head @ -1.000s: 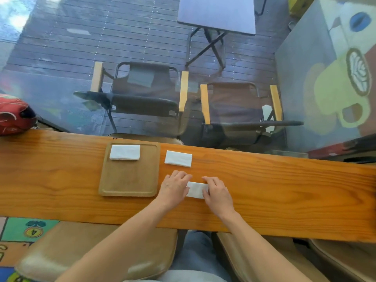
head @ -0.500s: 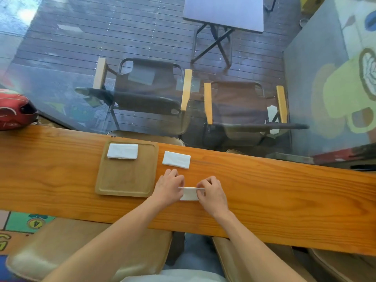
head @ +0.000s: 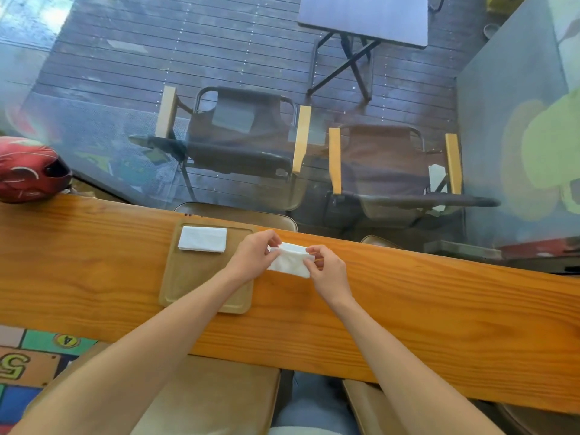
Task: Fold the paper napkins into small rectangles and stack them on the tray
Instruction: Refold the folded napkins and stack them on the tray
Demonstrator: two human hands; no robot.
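A folded white napkin [head: 203, 239] lies in the far left corner of the wooden tray [head: 185, 284] on the long wooden counter [head: 408, 309]. Just right of the tray, both hands hold a second white napkin [head: 288, 262] off the counter. My left hand [head: 254, 257] pinches its left end and my right hand [head: 328, 268] pinches its right end. A white strip shows along its top edge; whether that is a fold or the other napkin lying behind it, I cannot tell.
A red helmet [head: 29, 169] sits at the counter's far left end. Behind the counter is a glass pane, with two folding chairs [head: 238, 142] and a small table [head: 364, 20] outside. Padded stools [head: 201, 400] stand under the counter's near edge.
Both hands pressed a small napkin flat on the counter, then lifted it. It is now held up and farther away, beside the tray's right edge, covering where the loose napkin lay.
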